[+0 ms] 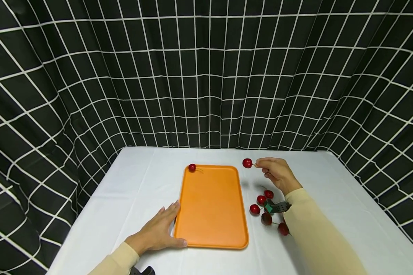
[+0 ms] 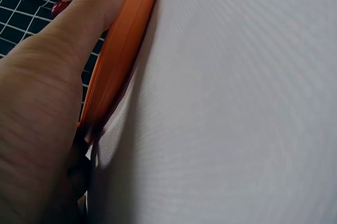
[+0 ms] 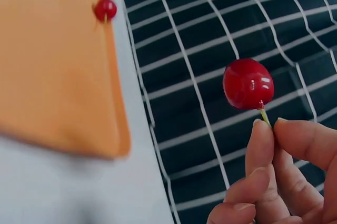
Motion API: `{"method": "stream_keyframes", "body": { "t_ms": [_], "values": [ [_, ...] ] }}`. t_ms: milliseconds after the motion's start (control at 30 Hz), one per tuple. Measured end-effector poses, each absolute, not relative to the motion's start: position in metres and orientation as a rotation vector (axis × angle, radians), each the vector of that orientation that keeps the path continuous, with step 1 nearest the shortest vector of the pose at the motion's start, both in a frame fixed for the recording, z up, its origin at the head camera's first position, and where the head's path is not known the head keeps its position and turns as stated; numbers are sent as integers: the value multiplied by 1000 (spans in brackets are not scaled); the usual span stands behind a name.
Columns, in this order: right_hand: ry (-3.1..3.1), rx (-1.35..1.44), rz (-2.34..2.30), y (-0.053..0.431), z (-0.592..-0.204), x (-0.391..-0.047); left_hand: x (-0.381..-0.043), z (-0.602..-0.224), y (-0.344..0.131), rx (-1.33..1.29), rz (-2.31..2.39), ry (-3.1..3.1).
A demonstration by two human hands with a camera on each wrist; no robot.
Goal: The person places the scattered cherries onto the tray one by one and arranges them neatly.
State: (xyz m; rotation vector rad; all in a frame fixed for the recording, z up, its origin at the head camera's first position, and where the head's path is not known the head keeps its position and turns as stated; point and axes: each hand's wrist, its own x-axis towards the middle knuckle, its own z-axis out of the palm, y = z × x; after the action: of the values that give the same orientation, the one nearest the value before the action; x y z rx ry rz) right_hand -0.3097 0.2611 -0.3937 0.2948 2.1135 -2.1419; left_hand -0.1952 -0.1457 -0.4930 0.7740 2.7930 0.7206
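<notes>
My right hand (image 1: 277, 173) pinches a red cherry (image 3: 248, 84) by its stem between thumb and fingertips, held up above the table to the right of an orange tray (image 1: 211, 208). At the tray's far left corner lies another cherry (image 1: 192, 167) with its stem pointing right. My left hand (image 1: 160, 229) rests at the tray's left side, fingers spread, the fingertips at its left edge and the thumb at the near left corner. In the left wrist view, the thumb (image 2: 97, 10) lies along the tray's rim (image 2: 118, 50).
Several more cherries (image 1: 254, 209) lie in a loose group on the white tablecloth (image 1: 148, 183), right of the tray and beside my right wrist, which carries a dark strap (image 1: 280, 207). A black curtain with a white grid (image 1: 210, 76) surrounds the table's back and sides.
</notes>
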Motion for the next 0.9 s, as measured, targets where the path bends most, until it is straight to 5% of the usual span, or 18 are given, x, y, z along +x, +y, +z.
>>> {"method": "stream_keyframes", "body": {
  "t_ms": [900],
  "values": [
    [2133,400,-2041,123,-434,-341,-195,-493,-148,760,725,2791]
  ]
}}
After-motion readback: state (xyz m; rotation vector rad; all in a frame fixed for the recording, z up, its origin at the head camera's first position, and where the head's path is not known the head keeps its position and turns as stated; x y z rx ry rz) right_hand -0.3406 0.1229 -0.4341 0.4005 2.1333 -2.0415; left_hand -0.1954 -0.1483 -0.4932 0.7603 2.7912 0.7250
